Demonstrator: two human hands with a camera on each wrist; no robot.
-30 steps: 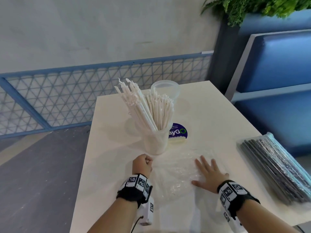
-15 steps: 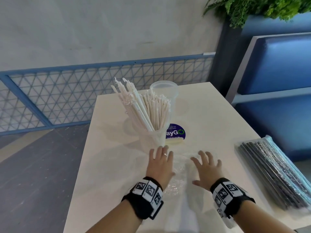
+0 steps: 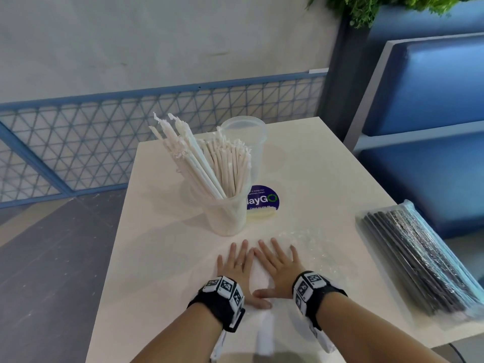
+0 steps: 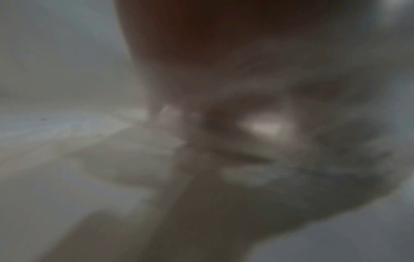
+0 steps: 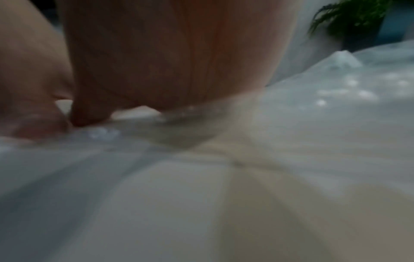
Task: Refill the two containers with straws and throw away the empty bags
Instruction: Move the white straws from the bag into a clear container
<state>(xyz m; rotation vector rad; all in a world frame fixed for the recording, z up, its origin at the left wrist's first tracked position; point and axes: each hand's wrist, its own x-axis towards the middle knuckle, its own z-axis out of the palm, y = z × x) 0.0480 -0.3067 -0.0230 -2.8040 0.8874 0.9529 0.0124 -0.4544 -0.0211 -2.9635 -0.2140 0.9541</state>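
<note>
We find the empty bag (image 3: 309,254), a thin clear crinkled film, lying flat on the white surface (image 3: 157,258) at its near edge, just in front of the filled container (image 3: 226,214). Our left hand (image 3: 237,268) and right hand (image 3: 277,267) lie side by side on it, palms down, fingers straight and spread, grasping nothing. We judge this pressing is meant to flatten the film and drive out air before disposal. The right wrist view shows the film puckered under the palm; the left wrist view is too blurred to assess.

The filled container is a translucent plastic cup packed with white paper-wrapped straws (image 3: 209,163), some leaning left. Behind it stands the second container (image 3: 246,132), apparently unfilled. The sealed bag of black straws (image 3: 416,260) rests at the right edge, well apart, untouched.
</note>
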